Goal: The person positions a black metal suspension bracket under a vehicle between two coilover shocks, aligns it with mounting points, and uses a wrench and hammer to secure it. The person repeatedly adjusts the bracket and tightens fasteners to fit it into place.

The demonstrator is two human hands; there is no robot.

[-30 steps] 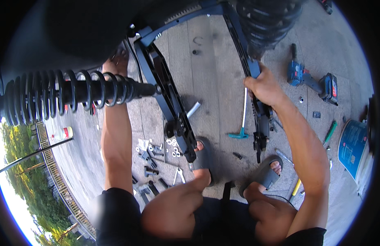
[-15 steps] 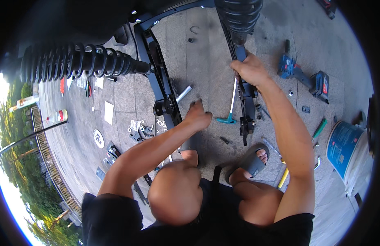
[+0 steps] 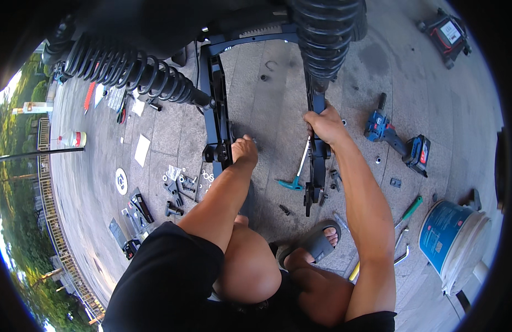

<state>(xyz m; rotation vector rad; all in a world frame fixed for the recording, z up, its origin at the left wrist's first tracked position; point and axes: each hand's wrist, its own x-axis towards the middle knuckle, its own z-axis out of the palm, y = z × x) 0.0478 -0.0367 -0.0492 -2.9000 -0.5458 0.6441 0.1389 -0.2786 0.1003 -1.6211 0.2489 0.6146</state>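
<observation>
A black forked swingarm (image 3: 253,37) spreads toward me, with a black coil-spring shock absorber (image 3: 137,72) at its left leg and a second shock absorber (image 3: 325,41) at the right one. My right hand (image 3: 327,126) is wrapped around the right leg just below its shock. At the inner side of the left leg (image 3: 216,119) is my left hand (image 3: 244,150), fingers curled; what they close on is hidden. A T-handle wrench (image 3: 298,174) with a teal grip is between the legs, its shaft reaching up to beside my right hand.
On the paving at right are a blue cordless impact wrench (image 3: 386,133), a blue-and-white bucket (image 3: 449,238), a green-handled screwdriver (image 3: 413,207) and a floor jack (image 3: 447,36). Bolts, washers (image 3: 207,176) and brackets (image 3: 173,191) lie left of the left leg. A bottle (image 3: 74,138) stands farther left.
My left hand has moved up and left to the left leg's inner side, where a silver tube showed before. My right hand keeps its grip on the right leg. The view has shifted.
</observation>
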